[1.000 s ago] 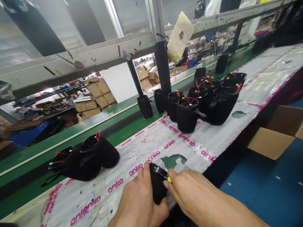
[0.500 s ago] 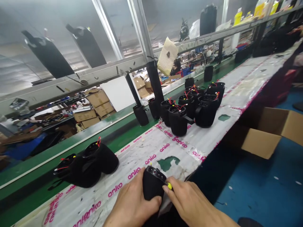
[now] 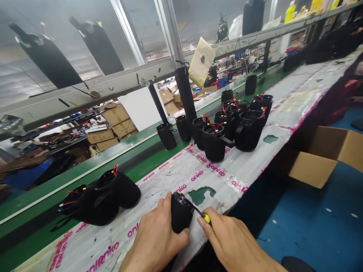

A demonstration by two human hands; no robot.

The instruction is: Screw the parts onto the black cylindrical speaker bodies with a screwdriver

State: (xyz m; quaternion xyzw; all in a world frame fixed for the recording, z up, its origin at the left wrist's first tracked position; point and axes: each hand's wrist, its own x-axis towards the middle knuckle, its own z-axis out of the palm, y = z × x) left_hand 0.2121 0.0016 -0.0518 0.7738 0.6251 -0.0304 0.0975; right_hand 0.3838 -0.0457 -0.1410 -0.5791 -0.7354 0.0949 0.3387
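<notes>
My left hand [image 3: 159,234] is wrapped round a black cup-shaped housing [image 3: 181,215], which is tilted above the paper-covered bench. Small holes show in its dark rim, and a bit of yellow sticks up there. My right hand [image 3: 229,234] pinches a thin black strip with a yellow end [image 3: 207,218]. The strip runs from the fingers to the housing's rim; whether it is joined there I cannot tell. Part of the housing is hidden behind my left thumb and fingers.
Several black housings [image 3: 214,145] with red wires stand ahead on the bench. More of them [image 3: 124,189] lie at the left by the green belt [image 3: 147,162]. An open carton [image 3: 314,170] is on the blue floor at right. A yellow sponge-like sheet [image 3: 201,62] hangs from the post.
My right hand has moved slightly right, away from the housing, and more of the black strip shows between them. My left hand keeps its grip. The whole view has shifted a little.
</notes>
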